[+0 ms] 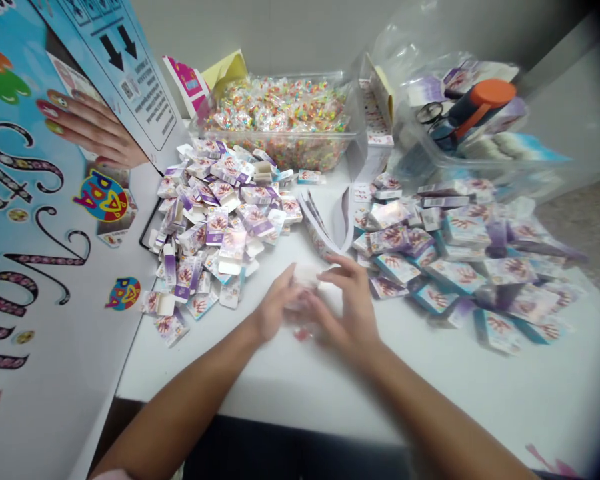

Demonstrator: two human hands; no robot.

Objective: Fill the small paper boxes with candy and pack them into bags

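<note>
Low over the near middle of the white table, my left hand point(273, 307) is closed around a small cardboard box point(306, 275), its white top edge turned up. My right hand point(350, 300) meets the same box from the other side, thumb and fingertips curved about it. Motion blur and the fingers hide most of the box's printed face. Just below the hands shows a small reddish thing point(301, 333), too blurred to name. Ahead of my hands lies a folded, printed paper stack point(325, 223).
Many small boxes, several with open flaps, form a pile point(220, 220) on the left. Another pile point(460, 253) lies right. Behind stands a clear tub point(280, 137) of colourful packets. A second plastic bin point(480, 163) holds an orange-lidded bottle point(485, 107). A printed display board point(55, 267) borders the left.
</note>
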